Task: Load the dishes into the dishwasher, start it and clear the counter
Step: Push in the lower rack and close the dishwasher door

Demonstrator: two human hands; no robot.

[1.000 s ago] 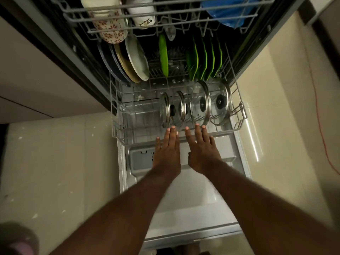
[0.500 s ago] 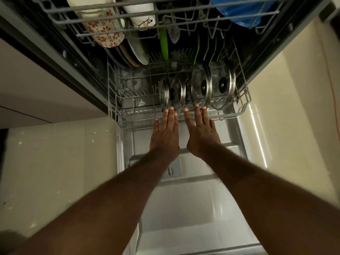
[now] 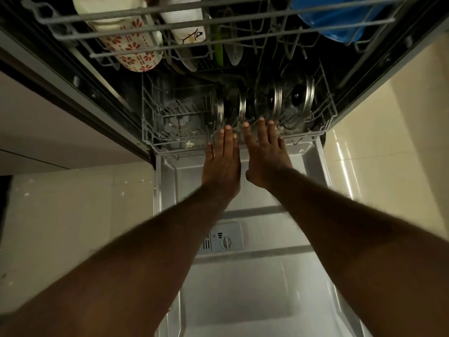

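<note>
The dishwasher's lower rack (image 3: pixel 155 139) sits almost fully inside the tub, carrying several glass pot lids (image 3: pixel 298 96) on edge. My left hand (image 3: pixel 222 164) and my right hand (image 3: pixel 266 156) lie flat side by side, fingers straight, fingertips pressing the rack's front rim. The upper rack (image 3: pixel 170 37) overhangs above with a red-flowered cup (image 3: pixel 131 52), a white mug (image 3: pixel 189 30) and a blue dish (image 3: pixel 340 18). The green plates at the back are mostly hidden in shadow. The open door (image 3: pixel 255 300) lies flat under my forearms.
The detergent dispenser (image 3: pixel 224 239) with its round cap sits in the door's inner panel. Beige cabinet fronts (image 3: pixel 48 122) stand to the left, glossy tiled floor (image 3: pixel 388 147) to the right and left of the door.
Both hands have pushed the lower rack further into the dishwasher; more of the door's inner panel and the dispenser is now uncovered.
</note>
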